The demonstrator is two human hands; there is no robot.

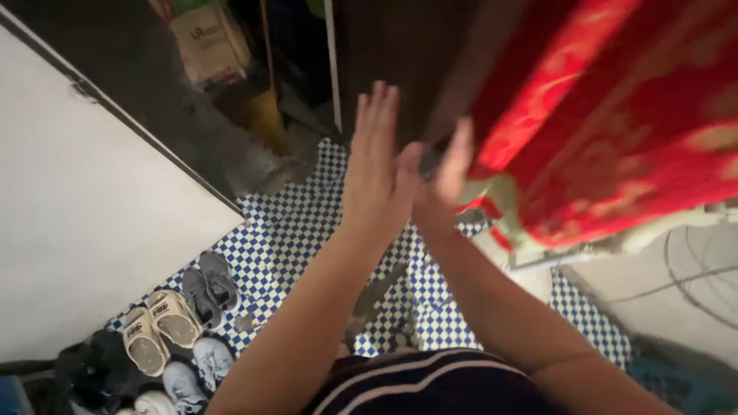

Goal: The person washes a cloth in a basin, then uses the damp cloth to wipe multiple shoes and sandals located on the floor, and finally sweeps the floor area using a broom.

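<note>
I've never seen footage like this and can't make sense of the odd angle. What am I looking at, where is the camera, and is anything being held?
There is no machine here: a person wears one camera on the head, looking down past a dark striped top. The left hand and right hand are raised in front, open and flat, seemingly touching at the palms; the right one is blurred. Neither holds anything. Just beyond the right hand hangs a red cloth with gold patterns. Below is a blue and white checkered floor. By a white panel at the left lie beige sandals and grey shoes. A cardboard box stands further back.
</note>
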